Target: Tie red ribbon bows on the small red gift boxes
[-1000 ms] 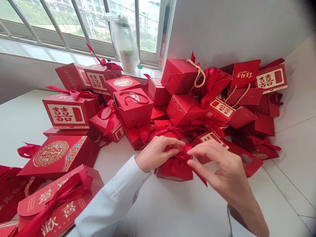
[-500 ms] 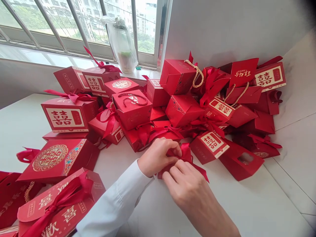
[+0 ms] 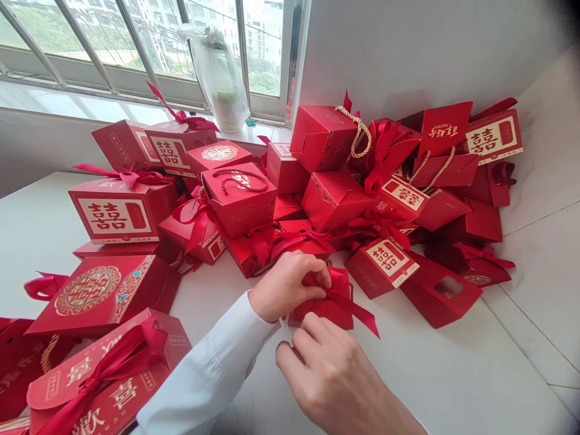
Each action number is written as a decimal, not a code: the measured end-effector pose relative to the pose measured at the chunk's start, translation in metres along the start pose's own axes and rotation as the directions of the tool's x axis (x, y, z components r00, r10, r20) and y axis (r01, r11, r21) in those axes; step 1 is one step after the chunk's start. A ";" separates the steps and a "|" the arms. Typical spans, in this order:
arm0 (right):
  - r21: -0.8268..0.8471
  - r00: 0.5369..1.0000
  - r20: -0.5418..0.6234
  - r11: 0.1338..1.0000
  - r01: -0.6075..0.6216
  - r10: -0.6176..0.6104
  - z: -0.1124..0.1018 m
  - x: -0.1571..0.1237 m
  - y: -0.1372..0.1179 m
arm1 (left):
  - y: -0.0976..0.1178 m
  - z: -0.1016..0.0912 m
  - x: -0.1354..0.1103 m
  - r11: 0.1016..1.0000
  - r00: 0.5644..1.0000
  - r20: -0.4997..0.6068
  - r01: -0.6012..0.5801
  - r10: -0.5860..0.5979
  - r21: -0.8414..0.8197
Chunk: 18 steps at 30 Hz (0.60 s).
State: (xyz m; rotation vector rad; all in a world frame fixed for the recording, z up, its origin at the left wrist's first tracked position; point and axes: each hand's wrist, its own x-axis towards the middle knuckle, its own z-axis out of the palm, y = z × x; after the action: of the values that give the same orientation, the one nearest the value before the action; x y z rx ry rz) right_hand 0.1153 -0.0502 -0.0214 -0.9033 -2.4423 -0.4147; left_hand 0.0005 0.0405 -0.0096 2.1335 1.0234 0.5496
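My left hand (image 3: 292, 287) pinches a red satin ribbon (image 3: 353, 307) between thumb and fingertips, over a small red gift box (image 3: 341, 319) on the white table. One ribbon tail sticks out to the right past the box edge. The hand covers much of the box's left part. My right hand (image 3: 324, 359) hovers just in front of the box, apart from the ribbon, its fingers loosely curled and separated; nothing shows in them.
Many red gift boxes crowd the table (image 3: 457, 368), including a ribbon-tied box (image 3: 106, 377) at front left and a box (image 3: 383, 266) to the right. A plastic-wrapped jar (image 3: 224, 90) stands on the windowsill. Walls bound the back and right.
My right hand has come away from the ribbon, drawing back toward me and slightly left. The ribbon tail and box front now show more. My left hand keeps its pinch.
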 end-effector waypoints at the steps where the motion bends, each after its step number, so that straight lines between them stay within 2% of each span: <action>1: 0.011 1.000 0.001 1.000 0.004 -0.004 -0.001 0.001 0.000 | 0.000 0.000 0.000 1.000 1.000 0.002 -0.001 0.001 0.004; 10: 0.036 0.999 0.034 0.999 0.012 -0.013 -0.002 0.002 0.002 | 0.000 -0.001 -0.001 1.000 1.000 0.029 -0.010 0.009 0.028; 13: 0.119 0.996 0.085 0.993 -0.001 -0.009 -0.010 0.002 0.006 | -0.001 -0.002 -0.001 0.999 0.999 0.038 -0.030 0.029 0.029; 16: 0.268 0.993 0.059 0.957 -0.115 0.103 -0.023 0.001 0.020 | -0.001 -0.004 -0.002 0.997 0.996 0.049 -0.071 0.070 0.013; 18: 0.326 0.958 -0.008 0.906 -0.269 0.287 -0.030 -0.001 0.037 | -0.001 -0.006 -0.002 0.996 0.995 0.046 -0.090 0.089 0.014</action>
State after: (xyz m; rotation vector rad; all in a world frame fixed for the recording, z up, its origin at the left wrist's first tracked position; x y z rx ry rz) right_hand 0.1510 -0.0368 0.0066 -1.0561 -2.1969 0.0623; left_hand -0.0048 0.0418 -0.0067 2.2046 0.9133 0.5343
